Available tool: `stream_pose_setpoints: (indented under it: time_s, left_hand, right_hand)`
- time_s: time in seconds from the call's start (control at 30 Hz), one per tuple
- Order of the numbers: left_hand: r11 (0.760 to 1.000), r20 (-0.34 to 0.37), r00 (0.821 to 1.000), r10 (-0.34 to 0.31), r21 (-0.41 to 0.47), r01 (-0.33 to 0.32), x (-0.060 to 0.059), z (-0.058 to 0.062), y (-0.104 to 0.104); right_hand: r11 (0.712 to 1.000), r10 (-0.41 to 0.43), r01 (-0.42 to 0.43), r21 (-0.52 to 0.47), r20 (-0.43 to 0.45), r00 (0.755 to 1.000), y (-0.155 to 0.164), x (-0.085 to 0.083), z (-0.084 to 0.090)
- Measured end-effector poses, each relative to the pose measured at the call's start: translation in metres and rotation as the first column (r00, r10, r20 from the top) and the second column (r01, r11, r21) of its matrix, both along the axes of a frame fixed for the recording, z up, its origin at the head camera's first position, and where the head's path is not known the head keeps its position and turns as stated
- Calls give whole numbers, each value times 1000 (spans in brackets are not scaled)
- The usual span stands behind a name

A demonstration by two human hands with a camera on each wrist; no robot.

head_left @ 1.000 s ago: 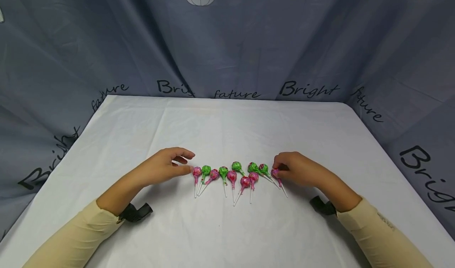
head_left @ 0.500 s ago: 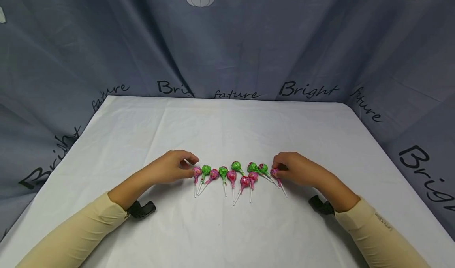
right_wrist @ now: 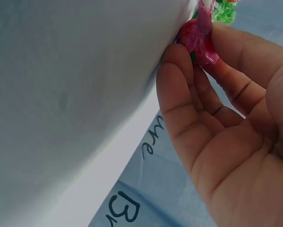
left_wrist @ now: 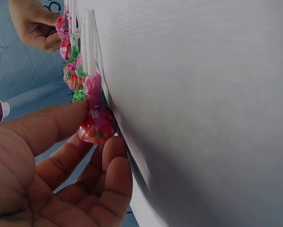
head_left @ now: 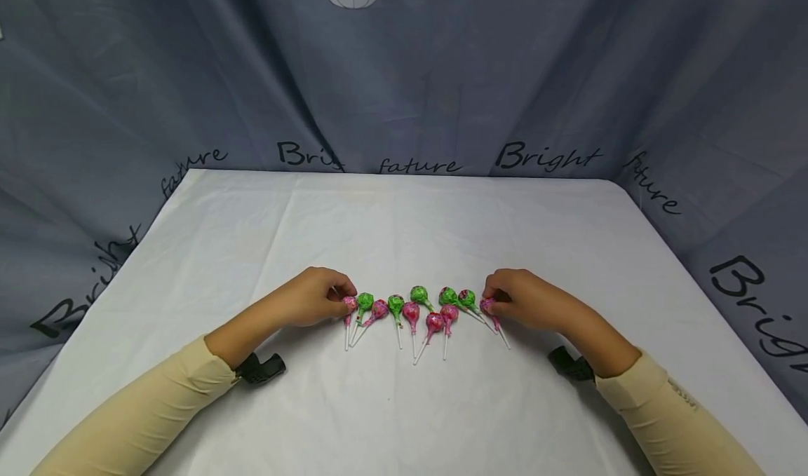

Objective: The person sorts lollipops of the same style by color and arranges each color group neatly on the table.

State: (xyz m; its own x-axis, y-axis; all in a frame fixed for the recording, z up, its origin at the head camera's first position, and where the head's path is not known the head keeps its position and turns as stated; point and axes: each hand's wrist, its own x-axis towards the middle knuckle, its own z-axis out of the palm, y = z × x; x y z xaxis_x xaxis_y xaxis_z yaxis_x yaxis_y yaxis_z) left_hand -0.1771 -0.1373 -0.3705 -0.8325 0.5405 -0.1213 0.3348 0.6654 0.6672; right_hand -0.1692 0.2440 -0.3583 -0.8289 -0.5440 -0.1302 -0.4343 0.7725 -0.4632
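Grey-blue cloth backdrop [head_left: 404, 76] printed with "Bright" lettering, hung on three sides of a desk [head_left: 404, 230] under a white sheet. Near the front middle of the desk, a row of lollipops [head_left: 416, 311] in pink and green wrappers, laid flat and close together, some touching. Heads toward the backdrop, white sticks toward the person; long axes roughly front to back, fanning a little, the outer sticks slanting outward.

At the left end of the row, left hand [head_left: 312, 301] with thumb and curled fingers [left_wrist: 114, 156] pinching the head of the leftmost pink lollipop [head_left: 349, 305], confirmed close up in the left wrist view [left_wrist: 96, 125], stick pointing away from the palm along the sheet. At the right end, right hand [head_left: 527, 297] with fingers [right_wrist: 177, 75] bent round the head of the rightmost pink lollipop [head_left: 489, 308], thumb against it in the right wrist view [right_wrist: 200, 40]; stick slanting toward the person and to the right. Both lollipops still lying on the sheet in line with the others.

Cream sleeves [head_left: 145, 413] on both forearms, black wrist-mounted devices [head_left: 259, 369] just under each cuff.
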Motion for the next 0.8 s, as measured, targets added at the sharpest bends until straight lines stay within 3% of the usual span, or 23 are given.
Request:
stream_pose_setpoints:
  time_s: [0.23,0.5,0.8]
  left_hand:
    - [1000,-21,1000,-1,-10,1,-1,0,0]
    - [1000,7,1000,15,-20,-15,-3,4,-1]
    - [999,21,999,36,-31,-35,-20,22,-2]
  right_hand:
    - [1000,-2,2,4,-11,1000,0,1,0]
    - [1000,-15,15,8,-5,1000,-1,2,0]
    - [1000,-7,7,3,-9,1000,-2,2,2]
